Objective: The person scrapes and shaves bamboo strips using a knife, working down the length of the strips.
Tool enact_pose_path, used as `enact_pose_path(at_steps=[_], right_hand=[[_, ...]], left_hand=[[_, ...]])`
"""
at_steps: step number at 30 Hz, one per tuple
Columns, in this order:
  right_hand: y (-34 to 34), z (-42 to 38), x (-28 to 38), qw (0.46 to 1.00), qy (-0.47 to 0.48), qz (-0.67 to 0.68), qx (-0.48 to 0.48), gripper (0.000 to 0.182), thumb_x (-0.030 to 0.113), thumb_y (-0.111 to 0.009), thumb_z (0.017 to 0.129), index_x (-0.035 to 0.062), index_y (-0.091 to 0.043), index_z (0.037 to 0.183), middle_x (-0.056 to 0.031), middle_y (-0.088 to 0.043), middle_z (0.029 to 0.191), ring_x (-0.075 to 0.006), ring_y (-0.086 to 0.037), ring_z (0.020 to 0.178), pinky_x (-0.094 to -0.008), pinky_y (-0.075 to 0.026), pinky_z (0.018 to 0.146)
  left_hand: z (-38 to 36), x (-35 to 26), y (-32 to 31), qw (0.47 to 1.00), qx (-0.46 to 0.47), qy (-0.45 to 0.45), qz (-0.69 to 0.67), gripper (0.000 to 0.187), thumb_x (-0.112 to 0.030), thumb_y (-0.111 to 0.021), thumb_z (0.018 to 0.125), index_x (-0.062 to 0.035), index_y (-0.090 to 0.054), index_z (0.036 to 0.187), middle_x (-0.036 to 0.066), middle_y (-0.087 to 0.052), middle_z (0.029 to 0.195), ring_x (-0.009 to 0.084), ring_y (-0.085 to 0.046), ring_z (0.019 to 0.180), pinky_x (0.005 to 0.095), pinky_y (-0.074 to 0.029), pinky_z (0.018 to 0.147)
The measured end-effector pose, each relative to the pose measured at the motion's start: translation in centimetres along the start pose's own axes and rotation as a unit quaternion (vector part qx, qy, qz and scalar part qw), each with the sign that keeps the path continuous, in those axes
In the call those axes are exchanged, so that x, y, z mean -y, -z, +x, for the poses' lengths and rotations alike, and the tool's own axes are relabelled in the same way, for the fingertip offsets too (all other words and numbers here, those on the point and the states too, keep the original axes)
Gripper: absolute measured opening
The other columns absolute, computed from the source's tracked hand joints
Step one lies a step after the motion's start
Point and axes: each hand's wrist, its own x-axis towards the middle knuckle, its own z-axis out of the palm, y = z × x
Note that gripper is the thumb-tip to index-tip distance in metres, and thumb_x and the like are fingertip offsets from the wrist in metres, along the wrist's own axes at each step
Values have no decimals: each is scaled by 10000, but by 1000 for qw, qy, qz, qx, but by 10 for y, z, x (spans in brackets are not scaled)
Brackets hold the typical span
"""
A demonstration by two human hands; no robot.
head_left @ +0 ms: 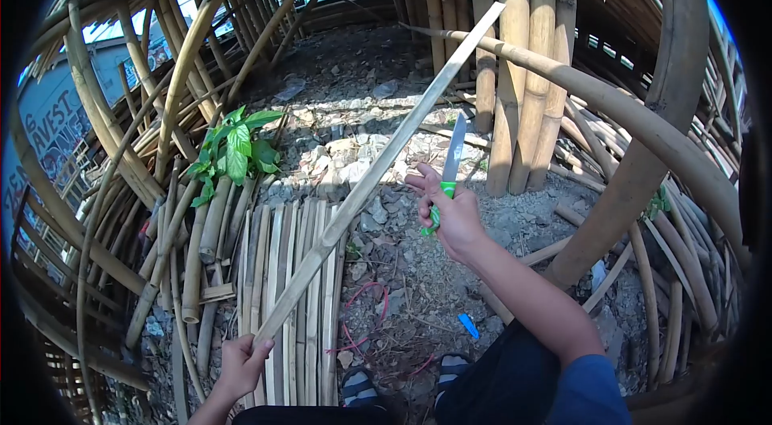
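One long, pale bamboo strip (378, 164) slants up from lower left to upper right. Its lower end is pinched in my left hand (244, 366). In my right hand (450, 220), right of the strip, is a knife (455, 151) with a green handle and its blade pointing up. Some fingers of that hand are spread while the handle rests against the palm. The blade is apart from the strip. Below the strip, several split bamboo strips (277, 264) lie side by side on the ground.
Upright bamboo poles (512, 87) stand at centre right, and a thick pole (643, 135) leans further right. A curved pole (579, 79) crosses there. A leafy plant (237, 147) grows at left. A blue object (469, 325) and red string (351, 332) lie on the gravel.
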Motion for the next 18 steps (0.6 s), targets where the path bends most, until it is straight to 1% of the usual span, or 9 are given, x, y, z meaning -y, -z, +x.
enact_pose_path(at_steps=[2,3,6,9,11,12,14,17,18], right_hand=[[6,11,-10,999,-34,-7,4,353,336,-661,976,-15,-646,1007,-65,-630,747,-92,-512,562,-248,-405,493],[1,11,-10,999,-26,8,-19,327,328,-685,963,18,-616,881,-31,-553,623,-111,-499,504,-266,-385,469],[0,13,-20,1000,-12,8,-14,284,280,-683,967,13,-628,885,-31,-562,631,-108,-499,505,-277,-379,461],[-3,8,-22,999,-29,10,-11,244,241,-678,968,25,-626,867,-23,-548,610,-110,-498,504,-283,-372,465],[-5,4,-20,999,-36,8,-9,242,239,-676,969,28,-624,862,-23,-545,607,-112,-498,504,-283,-371,467],[-6,1,-19,999,-35,15,-1,242,235,-674,970,28,-623,858,-24,-546,607,-113,-498,505,-283,-371,471],[-10,-5,-20,999,-40,20,10,241,232,-672,971,27,-621,854,-25,-546,606,-114,-498,506,-283,-371,474],[-18,-14,-23,999,-39,-3,19,246,236,-669,973,27,-620,852,-29,-547,607,-113,-500,513,-280,-373,484],[-22,-18,-22,998,-50,-7,27,251,241,-668,974,30,-619,849,-29,-547,605,-111,-501,516,-279,-373,486]], left_hand=[[-12,11,1,999,27,-3,39,429,-283,-670,958,41,-574,694,20,-479,495,67,-403,495,318,-340,447],[-18,12,0,998,54,23,33,427,-280,-682,951,48,-571,701,21,-471,494,70,-386,501,318,-335,448],[-27,27,-2,994,91,52,18,427,-286,-708,932,59,-580,717,39,-466,486,79,-400,494,322,-348,449],[-27,32,-3,992,119,30,28,426,-304,-724,921,60,-599,738,65,-492,491,101,-431,478,338,-377,456],[-20,12,-4,983,130,37,127,415,-328,-740,905,57,-625,799,100,-543,519,142,-511,476,350,-421,482],[-14,5,-6,983,129,40,125,415,-328,-740,905,57,-625,799,100,-543,519,142,-511,476,350,-421,482],[-2,-12,-12,989,69,-12,128,424,-351,-753,887,54,-630,875,136,-577,559,206,-581,505,361,-451,513],[17,-64,-16,996,39,-4,81,376,-311,-757,887,42,-630,913,79,-555,592,128,-513,553,324,-421,526],[23,-69,-21,996,35,4,79,376,-311,-757,887,42,-630,913,79,-555,592,128,-513,553,324,-421,526]])
